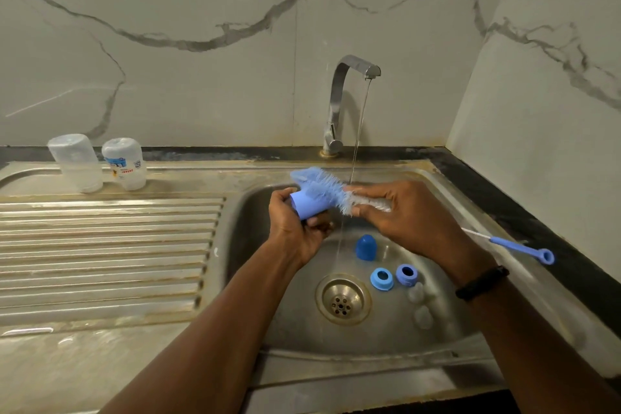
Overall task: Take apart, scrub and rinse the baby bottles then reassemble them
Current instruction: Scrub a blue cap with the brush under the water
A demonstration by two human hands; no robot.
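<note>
Over the sink basin [255,279], my left hand [295,228] grips a light blue bottle cap [307,205]. My right hand [403,212] holds a blue bottle brush [322,186] whose bristles lie against the cap, just left of the running water. On the basin floor lie a darker blue cap [365,247], two blue collar rings [381,278] [406,274] and two clear teats [416,292] [424,317]. Two clear bottle bodies [75,163] [125,164] stand upside down at the back left of the drainboard.
The tap [339,101] runs a thin stream into the basin near the drain [343,301]. A thin blue teat brush [517,245] lies on the basin's right rim. The ribbed drainboard [107,245] stretches left. A marble wall stands behind and to the right.
</note>
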